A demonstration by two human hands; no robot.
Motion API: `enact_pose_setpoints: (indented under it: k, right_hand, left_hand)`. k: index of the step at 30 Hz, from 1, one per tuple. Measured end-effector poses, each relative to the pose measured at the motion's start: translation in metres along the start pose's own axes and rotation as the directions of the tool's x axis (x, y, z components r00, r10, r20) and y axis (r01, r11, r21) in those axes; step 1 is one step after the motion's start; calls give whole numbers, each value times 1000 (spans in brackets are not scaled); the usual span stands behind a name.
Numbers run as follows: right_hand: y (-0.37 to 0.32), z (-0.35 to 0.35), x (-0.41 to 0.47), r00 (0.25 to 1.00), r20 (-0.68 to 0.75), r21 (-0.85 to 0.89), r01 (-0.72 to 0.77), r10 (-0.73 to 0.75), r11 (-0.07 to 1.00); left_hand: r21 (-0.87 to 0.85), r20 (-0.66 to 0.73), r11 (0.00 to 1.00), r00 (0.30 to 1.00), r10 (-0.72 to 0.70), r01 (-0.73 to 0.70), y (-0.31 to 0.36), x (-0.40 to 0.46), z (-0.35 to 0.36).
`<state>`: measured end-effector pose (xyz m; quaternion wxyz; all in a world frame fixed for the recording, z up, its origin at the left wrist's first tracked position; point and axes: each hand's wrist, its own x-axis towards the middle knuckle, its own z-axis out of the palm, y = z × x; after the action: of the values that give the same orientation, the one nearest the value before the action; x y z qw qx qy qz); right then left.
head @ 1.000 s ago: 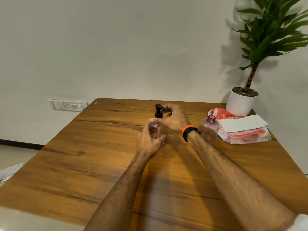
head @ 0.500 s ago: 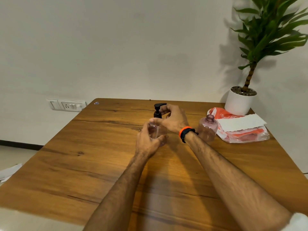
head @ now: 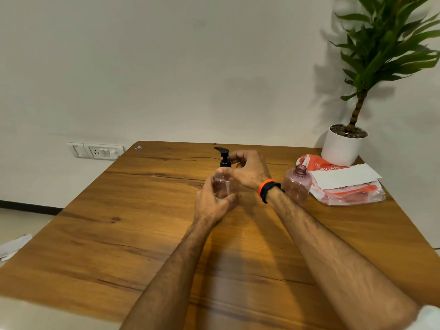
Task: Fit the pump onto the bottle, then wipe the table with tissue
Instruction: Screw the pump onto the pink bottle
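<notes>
A clear pink bottle [head: 223,186] stands upright on the wooden table [head: 133,234], near its middle. My left hand [head: 212,206] wraps around the bottle's body from the near side. A black pump [head: 223,157] sits on the bottle's neck, its nozzle pointing left. My right hand [head: 247,171] grips the pump's collar with thumb and fingers. A white tissue [head: 342,178] lies on top of an orange tissue pack [head: 345,194] at the right of the table.
A second pink bottle [head: 297,184] without a pump stands just right of my right wrist. A potted plant in a white pot [head: 342,146] occupies the far right corner. A wall socket [head: 95,151] is beyond the table's left edge.
The pump's nozzle has swung from pointing right to pointing left as my right hand turned it on the neck. The left hand has kept its hold on the bottle.
</notes>
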<state>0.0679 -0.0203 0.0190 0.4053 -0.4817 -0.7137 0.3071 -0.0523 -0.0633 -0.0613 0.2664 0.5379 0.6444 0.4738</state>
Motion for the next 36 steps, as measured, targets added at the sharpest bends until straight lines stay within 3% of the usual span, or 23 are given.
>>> enact_pose_setpoints:
  k: [5, 11, 16, 19, 23, 36]
  right_hand:
    - [-2, -6, 3, 996, 83, 76, 7, -14, 997]
    - [-17, -17, 3, 994, -88, 224, 77, -58, 972]
    - [-20, -21, 3, 998, -38, 125, 55, -51, 991]
    - [-18, -22, 2, 994, -100, 158, 64, -48, 985]
    - [-19, -22, -1, 998, -41, 126, 59, -54, 990]
    - [-49, -56, -6, 962, -228, 140, 185, -150, 973]
  left_hand:
    - [-6, -1, 1000, 1000, 3, -3, 1, -1, -2]
    - [-11, 2, 1000, 1000, 16, -16, 5, -4, -4]
    - [0, 0, 1000, 1000, 13, -13, 8, -5, -5]
    - [1, 13, 1000, 1000, -6, 6, 9, -6, -5]
    - [20, 15, 1000, 1000, -14, 14, 12, -8, -5]
    - [-68, 56, 994, 995, -86, 89, 30, -16, -12]
